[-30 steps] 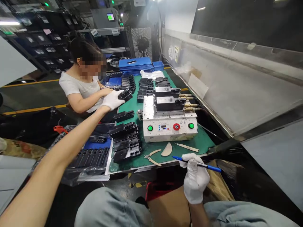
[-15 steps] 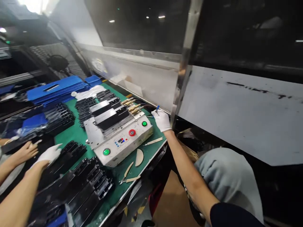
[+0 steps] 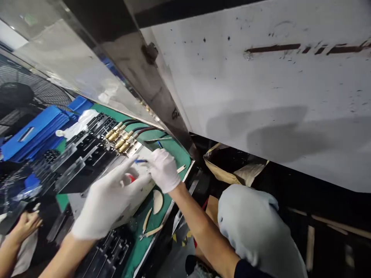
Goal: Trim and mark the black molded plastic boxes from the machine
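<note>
My left hand (image 3: 108,197), in a white glove, is raised over the machine (image 3: 146,154), thumb and fingers apart with nothing between them. Close to its fingertips is a small blue item (image 3: 141,161), like a pen or cap. My right hand (image 3: 164,170), also gloved, has its fingers closed round that blue item by the machine's right end. Another blue tip (image 3: 160,144) shows just behind the right hand. Black parts (image 3: 84,162) lie on the machine, beside brass fittings (image 3: 123,141) with dark hoses.
Cutters (image 3: 149,227) and a pale half-disc (image 3: 158,201) lie on the green table (image 3: 133,253). Blue sheets (image 3: 31,133) are stacked at the left. A co-worker's hand (image 3: 27,226) holds a black part at lower left. An open carton (image 3: 222,173) stands right of the table.
The view has swung right. My left hand has come from the black parts at the left to beside my right hand, which has moved over the machine's right end with the blue item.
</note>
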`<state>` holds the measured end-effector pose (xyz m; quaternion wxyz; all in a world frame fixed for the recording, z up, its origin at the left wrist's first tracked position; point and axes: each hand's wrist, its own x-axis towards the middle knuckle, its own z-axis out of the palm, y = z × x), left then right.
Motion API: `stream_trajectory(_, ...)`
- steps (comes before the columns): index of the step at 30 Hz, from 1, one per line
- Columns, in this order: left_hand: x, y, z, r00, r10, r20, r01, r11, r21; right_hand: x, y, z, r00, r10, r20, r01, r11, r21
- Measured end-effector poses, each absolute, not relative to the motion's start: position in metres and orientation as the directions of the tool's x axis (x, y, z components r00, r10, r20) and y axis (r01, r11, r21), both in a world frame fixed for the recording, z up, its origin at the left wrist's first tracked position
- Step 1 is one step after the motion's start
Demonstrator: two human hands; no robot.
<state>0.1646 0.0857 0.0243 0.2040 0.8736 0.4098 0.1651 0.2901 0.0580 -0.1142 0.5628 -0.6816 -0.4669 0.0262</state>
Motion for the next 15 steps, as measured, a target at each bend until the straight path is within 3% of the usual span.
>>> stream_trajectory(2,0.196,0.083,0.019,0.595,0.794,0.126,0.629,-0.558,0.542,0.283,0.051,-0.106,0.527,0.686,0.501,0.622,0.091,-0.778)
stream_trajectory(4,0.215,0.088,0.022,0.478,0.867,0.143,0.690,-0.471,0.550,0.285,0.045,-0.113,0.565,0.677,0.472,0.562,0.103,-0.820)
stream_trajectory(7,0.223,0.100,0.035,0.332,0.899,0.285,0.732,-0.436,0.524,0.304,0.043,-0.152,0.761,0.617,0.202,0.283,-0.035,-0.958)
stream_trajectory(10,0.224,0.105,0.042,0.312,0.869,0.383,0.649,-0.490,0.582,0.320,0.055,-0.202,0.800,0.595,-0.077,0.056,-0.201,-0.978)
stream_trajectory(15,0.224,0.100,0.040,0.325,0.882,0.342,0.672,-0.470,0.573,0.316,0.085,-0.234,0.702,0.706,-0.093,0.014,-0.145,-0.989)
